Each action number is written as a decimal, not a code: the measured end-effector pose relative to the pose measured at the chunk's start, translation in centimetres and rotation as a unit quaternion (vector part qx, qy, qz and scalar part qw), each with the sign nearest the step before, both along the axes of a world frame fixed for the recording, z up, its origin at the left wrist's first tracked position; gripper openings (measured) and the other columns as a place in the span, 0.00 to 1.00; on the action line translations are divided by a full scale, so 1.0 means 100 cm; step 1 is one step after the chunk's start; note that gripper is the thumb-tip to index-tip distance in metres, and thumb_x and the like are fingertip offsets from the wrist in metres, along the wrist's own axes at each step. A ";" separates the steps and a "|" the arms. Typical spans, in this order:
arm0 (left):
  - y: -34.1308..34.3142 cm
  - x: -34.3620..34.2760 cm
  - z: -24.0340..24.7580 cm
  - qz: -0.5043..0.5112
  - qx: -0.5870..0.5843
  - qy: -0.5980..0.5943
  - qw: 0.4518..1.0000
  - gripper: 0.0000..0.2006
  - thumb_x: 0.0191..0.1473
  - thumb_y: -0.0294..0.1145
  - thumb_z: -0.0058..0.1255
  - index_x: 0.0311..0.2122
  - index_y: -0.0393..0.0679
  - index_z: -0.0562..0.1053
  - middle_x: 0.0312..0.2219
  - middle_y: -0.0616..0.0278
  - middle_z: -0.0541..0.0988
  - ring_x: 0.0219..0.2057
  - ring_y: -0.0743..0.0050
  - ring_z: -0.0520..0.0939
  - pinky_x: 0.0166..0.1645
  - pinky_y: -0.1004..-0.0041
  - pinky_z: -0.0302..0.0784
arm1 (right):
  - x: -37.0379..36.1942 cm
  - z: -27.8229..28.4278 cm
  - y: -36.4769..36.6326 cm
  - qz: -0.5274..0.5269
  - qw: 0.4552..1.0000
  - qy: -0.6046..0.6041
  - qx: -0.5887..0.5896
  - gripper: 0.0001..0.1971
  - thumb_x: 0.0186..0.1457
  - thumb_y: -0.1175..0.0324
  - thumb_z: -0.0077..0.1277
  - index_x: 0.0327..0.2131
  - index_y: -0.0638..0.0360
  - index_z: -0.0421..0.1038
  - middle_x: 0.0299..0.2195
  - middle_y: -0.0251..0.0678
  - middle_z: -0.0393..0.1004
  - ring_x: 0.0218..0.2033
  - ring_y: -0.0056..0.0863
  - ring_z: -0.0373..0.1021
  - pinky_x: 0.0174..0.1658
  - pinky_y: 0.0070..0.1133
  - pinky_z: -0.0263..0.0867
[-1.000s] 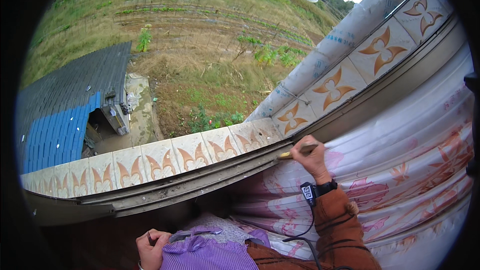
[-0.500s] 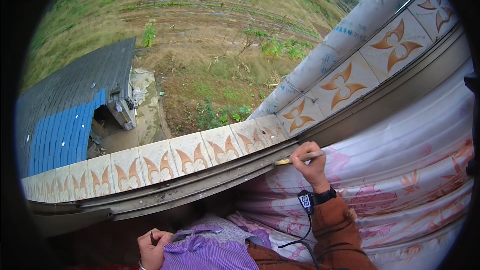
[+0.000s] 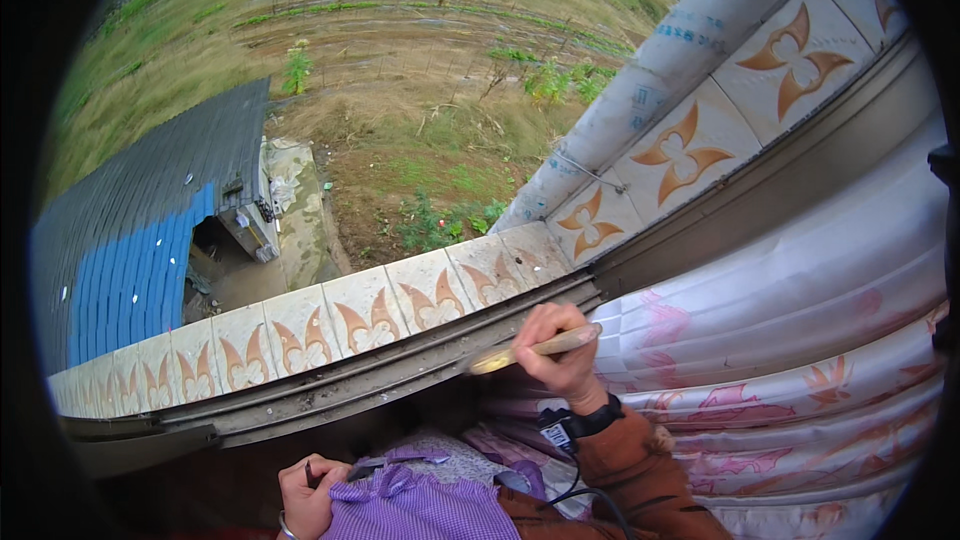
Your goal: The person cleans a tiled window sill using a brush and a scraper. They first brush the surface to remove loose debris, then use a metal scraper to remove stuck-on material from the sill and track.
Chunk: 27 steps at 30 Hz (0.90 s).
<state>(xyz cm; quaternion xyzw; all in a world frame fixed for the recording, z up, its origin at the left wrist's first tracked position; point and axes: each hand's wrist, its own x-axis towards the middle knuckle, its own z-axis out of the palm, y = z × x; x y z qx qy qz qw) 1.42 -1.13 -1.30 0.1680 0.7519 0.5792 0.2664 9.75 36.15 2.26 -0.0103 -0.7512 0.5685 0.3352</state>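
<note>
My right hand [image 3: 552, 355] is closed around the wooden handle of a flat paintbrush [image 3: 493, 359]. The brush points left, its tip at the inner edge of the grey metal window track [image 3: 390, 377], where dirt and small bits lie in the grooves. Low in the picture, my left hand [image 3: 306, 498] is closed beside the purple checked cloth [image 3: 420, 508] over my front. A small dark end shows at its fingers, but I cannot make out what it is.
Beyond the track runs a tiled outer sill [image 3: 365, 305], meeting a white pipe [image 3: 640, 90] at the corner. A pink-patterned white curtain [image 3: 740, 340] hangs close to my right arm. Far below outside stand a shed with a blue and grey roof [image 3: 130, 270] and a field.
My right hand has moved left and a little down along the track with the brush, away from the corner. My left hand stays nearly where it was. The view has shifted slightly.
</note>
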 end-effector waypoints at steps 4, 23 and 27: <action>0.004 0.002 0.002 -0.006 0.004 -0.011 1.000 0.06 0.51 0.22 0.54 0.28 0.32 0.81 0.19 0.61 0.78 0.22 0.78 0.77 0.28 0.76 0.70 | 0.004 0.022 0.027 -0.034 0.995 0.043 -0.082 0.15 0.44 0.85 0.55 0.28 0.56 0.60 0.24 0.34 0.69 0.24 0.25 0.68 0.30 0.23 0.69; -0.010 0.012 -0.006 0.059 0.019 -0.066 0.996 0.05 0.51 0.20 0.54 0.27 0.31 0.80 0.20 0.60 0.78 0.22 0.78 0.78 0.28 0.77 0.71 | 0.028 0.024 0.074 -0.137 0.989 -0.013 0.056 0.15 0.44 0.84 0.56 0.30 0.57 0.60 0.25 0.34 0.68 0.25 0.24 0.67 0.31 0.20 0.67; -0.016 0.014 -0.007 0.079 0.017 -0.069 0.994 0.05 0.51 0.20 0.54 0.28 0.31 0.80 0.21 0.60 0.78 0.22 0.78 0.78 0.28 0.77 0.72 | 0.037 -0.004 0.088 -0.179 0.983 0.014 0.026 0.17 0.43 0.84 0.55 0.33 0.57 0.58 0.25 0.34 0.68 0.24 0.22 0.65 0.31 0.19 0.64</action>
